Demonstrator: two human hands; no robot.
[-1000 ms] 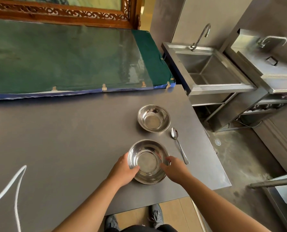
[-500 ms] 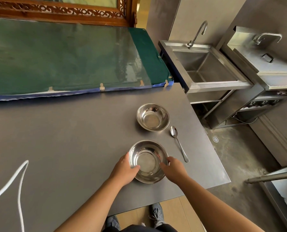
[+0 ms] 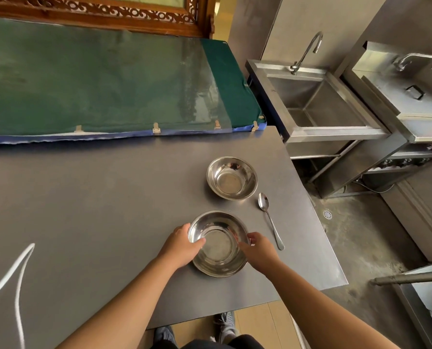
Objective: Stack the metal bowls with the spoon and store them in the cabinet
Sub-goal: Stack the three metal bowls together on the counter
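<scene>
A: While it sits on the table (image 3: 84,210), who holds the near bowl (image 3: 218,244)?
B: Both: left hand (image 3: 181,245) and right hand (image 3: 260,249) clasp its rim.
A: Count?
B: Two bowls, far bowl (image 3: 231,177) untouched; one spoon (image 3: 270,219) right of them.

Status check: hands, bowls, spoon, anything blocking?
Left hand and right hand gripping near bowl by its rim. Far bowl empty, not yet stacked. Spoon flat on table, right of bowls. Nothing blocking.
</scene>
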